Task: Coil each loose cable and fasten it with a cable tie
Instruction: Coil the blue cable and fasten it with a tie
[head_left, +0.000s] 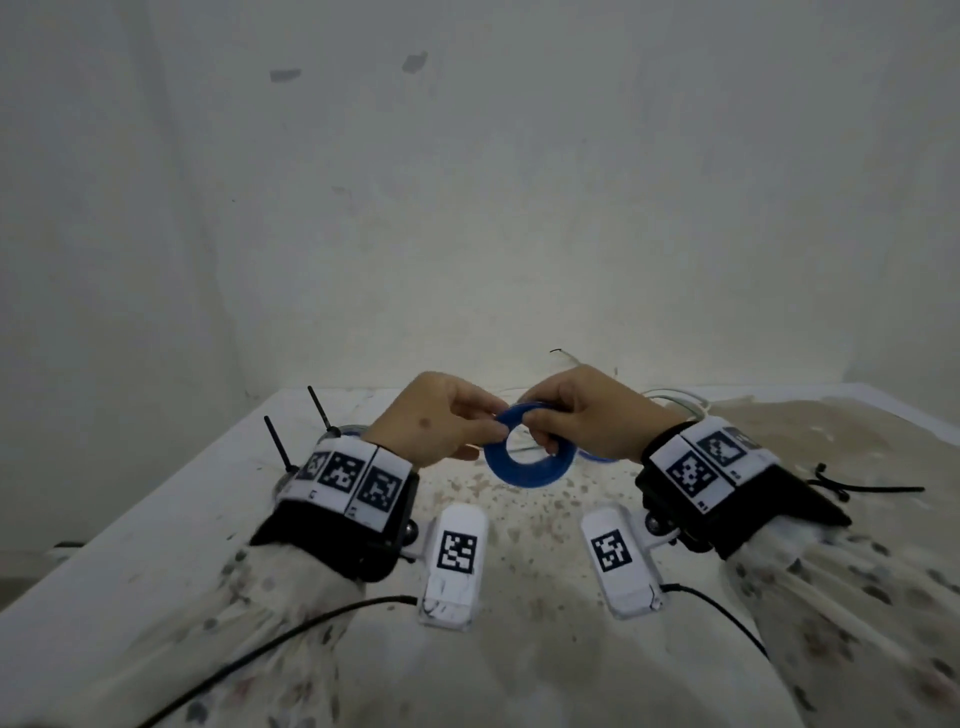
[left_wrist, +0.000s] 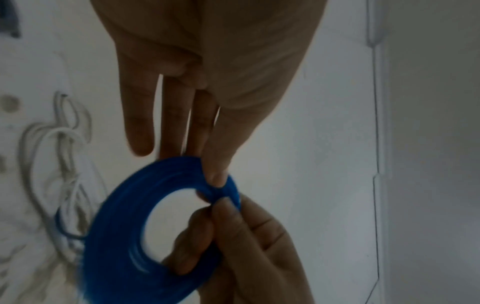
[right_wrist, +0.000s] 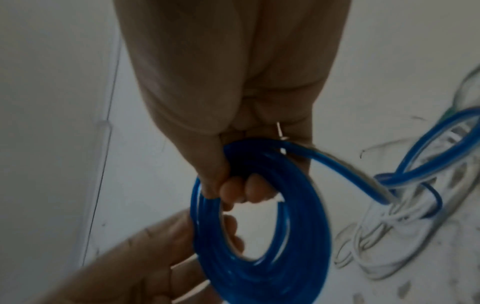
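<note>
A blue cable, wound into a flat coil (head_left: 530, 470), hangs above the table between both hands. My left hand (head_left: 496, 423) pinches the coil's upper left rim between thumb and fingers (left_wrist: 217, 179). My right hand (head_left: 545, 439) has its fingers (right_wrist: 241, 189) curled through the coil's hole and grips the upper right rim. A loose length of the blue cable (right_wrist: 350, 170) trails from the coil to the right, down into a pile of white cables (right_wrist: 415, 222). Two black cable ties (head_left: 319, 410) stick up behind my left wrist.
Tangled white cables (head_left: 675, 402) lie on the table behind my right hand. Another black cable tie (head_left: 872, 488) lies at the right by my right wrist. The stained white table (head_left: 519, 519) ends against a white wall at the back.
</note>
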